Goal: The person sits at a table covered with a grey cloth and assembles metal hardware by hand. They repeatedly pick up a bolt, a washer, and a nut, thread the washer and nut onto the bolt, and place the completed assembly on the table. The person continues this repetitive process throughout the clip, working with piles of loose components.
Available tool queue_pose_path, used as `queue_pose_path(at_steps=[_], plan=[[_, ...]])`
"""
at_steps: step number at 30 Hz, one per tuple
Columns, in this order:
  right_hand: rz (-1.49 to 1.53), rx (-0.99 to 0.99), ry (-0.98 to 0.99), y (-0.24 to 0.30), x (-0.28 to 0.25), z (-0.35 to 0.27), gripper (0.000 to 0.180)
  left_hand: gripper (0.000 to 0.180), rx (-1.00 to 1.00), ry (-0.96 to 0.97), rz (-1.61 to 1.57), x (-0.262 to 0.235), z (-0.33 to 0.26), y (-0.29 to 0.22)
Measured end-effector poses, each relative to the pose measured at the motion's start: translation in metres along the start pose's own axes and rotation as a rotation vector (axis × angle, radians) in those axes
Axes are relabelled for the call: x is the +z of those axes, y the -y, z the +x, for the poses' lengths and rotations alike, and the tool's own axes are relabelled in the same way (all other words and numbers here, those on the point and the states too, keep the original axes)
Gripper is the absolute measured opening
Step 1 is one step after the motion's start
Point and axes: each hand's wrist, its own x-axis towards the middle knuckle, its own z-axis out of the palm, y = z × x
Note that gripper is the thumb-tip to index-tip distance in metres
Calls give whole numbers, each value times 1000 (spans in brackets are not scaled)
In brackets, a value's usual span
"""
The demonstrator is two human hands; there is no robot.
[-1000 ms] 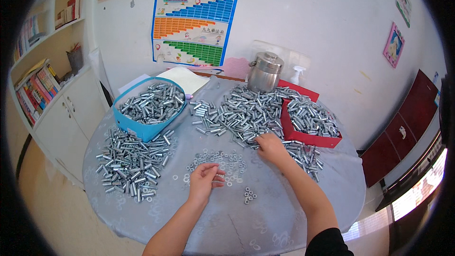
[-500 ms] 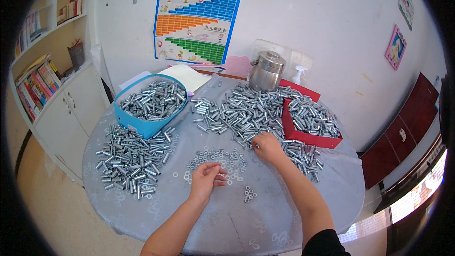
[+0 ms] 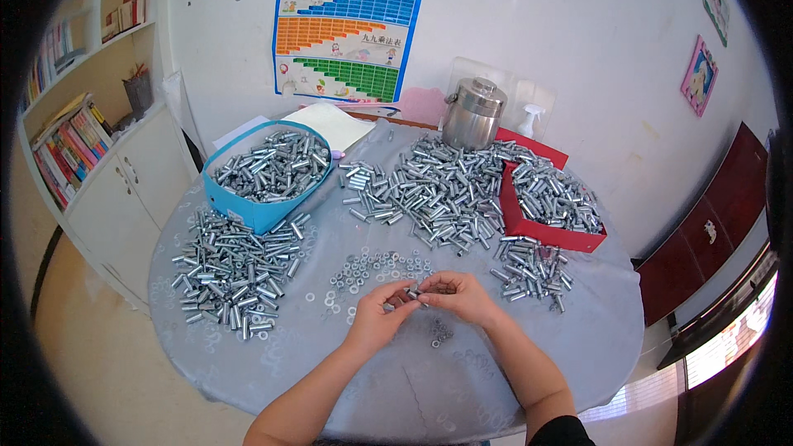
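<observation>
My left hand (image 3: 378, 314) and my right hand (image 3: 462, 297) meet above the near middle of the table, fingertips pinched together. Between them is a small silver metal sleeve (image 3: 413, 291), mostly covered by the fingers; any smaller part on it is hidden. Just beyond the hands, flat washers and rings (image 3: 363, 267) lie scattered on the grey cloth. A little cluster of hex nuts (image 3: 441, 332) sits just below my right hand. Farther back spreads a big heap of similar metal sleeves (image 3: 450, 190).
A blue bin (image 3: 263, 216) full of metal sleeves stands at the left, with another sleeve pile (image 3: 235, 272) before it. A red box (image 3: 549, 235) at the right also holds sleeves. Behind are a steel pot (image 3: 474, 116), a spray bottle (image 3: 529, 121) and paper (image 3: 334, 125).
My right hand has come from the sleeve heap toward me and left, bringing a sleeve to my left hand. The left hand has moved slightly right and its fingers have closed.
</observation>
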Motion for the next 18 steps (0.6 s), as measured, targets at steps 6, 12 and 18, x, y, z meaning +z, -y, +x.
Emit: queue_pose_path(at_steps=[6, 12, 18], plan=[[149, -100, -210, -2, 2, -4, 19, 22, -156, -54, -361, -1, -1, -6], [262, -207, -348, -8, -5, -4, 22, 15, -238, -62, -594, -2, 3, -7], [223, -288, -314, -7, 11, -2, 36, 16, -237, -30, -618, -3, 0, -4]])
